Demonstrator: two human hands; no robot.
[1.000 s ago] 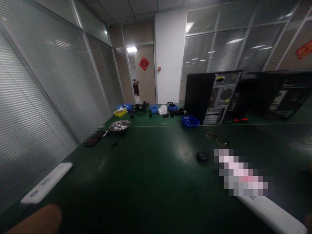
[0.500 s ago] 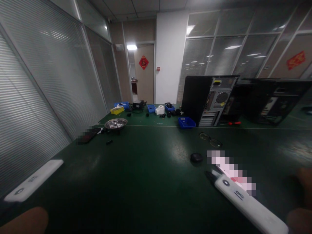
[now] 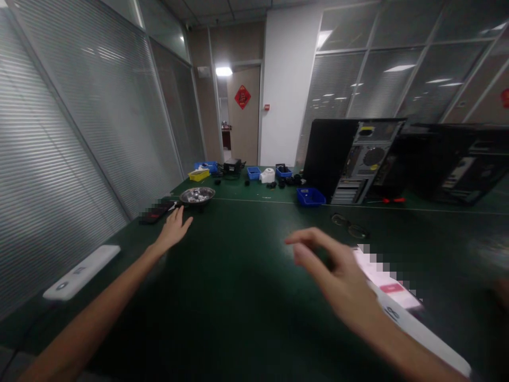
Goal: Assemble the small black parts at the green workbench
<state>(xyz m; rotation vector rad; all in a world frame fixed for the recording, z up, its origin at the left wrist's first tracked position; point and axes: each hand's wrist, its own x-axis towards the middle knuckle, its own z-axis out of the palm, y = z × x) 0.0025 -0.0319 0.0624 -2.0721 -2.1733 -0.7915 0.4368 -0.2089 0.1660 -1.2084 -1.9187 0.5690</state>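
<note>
Toward the left edge of the tabletop [image 3: 238, 276], left hand [image 3: 174, 229] extended, fingers loosely spread, thumb set apart; nothing seen in its grasp. Fingertips just short of the near side of the metal bowl [image 3: 209, 199], which holds small shiny bits; contact cannot be told. Phone [image 3: 156, 214] just left of these fingers, by the left edge. White bar [image 3: 81, 273] nearer the near left corner.

Right hand [image 3: 338, 278] over the right half, thumb and forefinger curved and well parted; no held item visible, remaining fingers largely hidden. Lit phone [image 3: 392, 289] and second white bar [image 3: 431, 331] lie by its wrist, toward the near right corner. Glasses [image 3: 350, 226] farther from the near edge; blue tray [image 3: 310, 197] beyond them, beside the computer case [image 3: 338, 159].

Step, judged: a reach, both arms out, no grip made. From this pose, any grip would call for lowering the fingers and bringing them together.
</note>
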